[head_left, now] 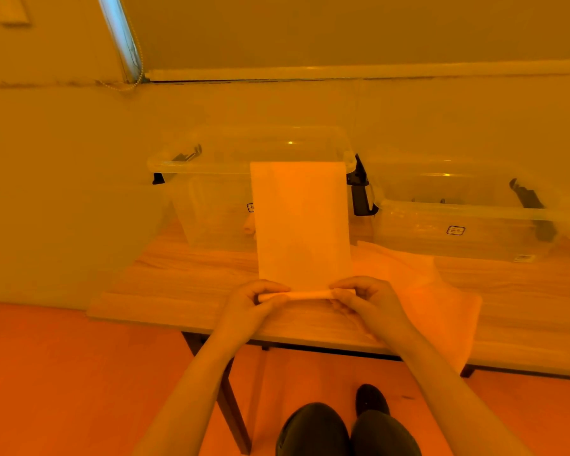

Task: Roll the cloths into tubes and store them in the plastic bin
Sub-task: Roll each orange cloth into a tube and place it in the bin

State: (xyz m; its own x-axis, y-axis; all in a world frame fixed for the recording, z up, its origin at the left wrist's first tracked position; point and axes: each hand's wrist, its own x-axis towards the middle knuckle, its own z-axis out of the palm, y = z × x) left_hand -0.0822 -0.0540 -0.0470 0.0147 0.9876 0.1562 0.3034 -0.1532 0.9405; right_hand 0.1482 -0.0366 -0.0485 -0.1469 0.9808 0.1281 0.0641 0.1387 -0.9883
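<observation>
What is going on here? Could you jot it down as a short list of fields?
activity: rolling a cloth from its near edge
cloth being rolled: lies flat, far end draped over the left bin's rim
left hand: pinches the roll's left end
right hand: pinches the roll's right end
left bin: clear plastic, open
right bin: clear plastic
spare cloth: loose, at the right
table: wooden

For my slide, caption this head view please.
Both hands roll a cloth's near edge before a clear plastic bin.
</observation>
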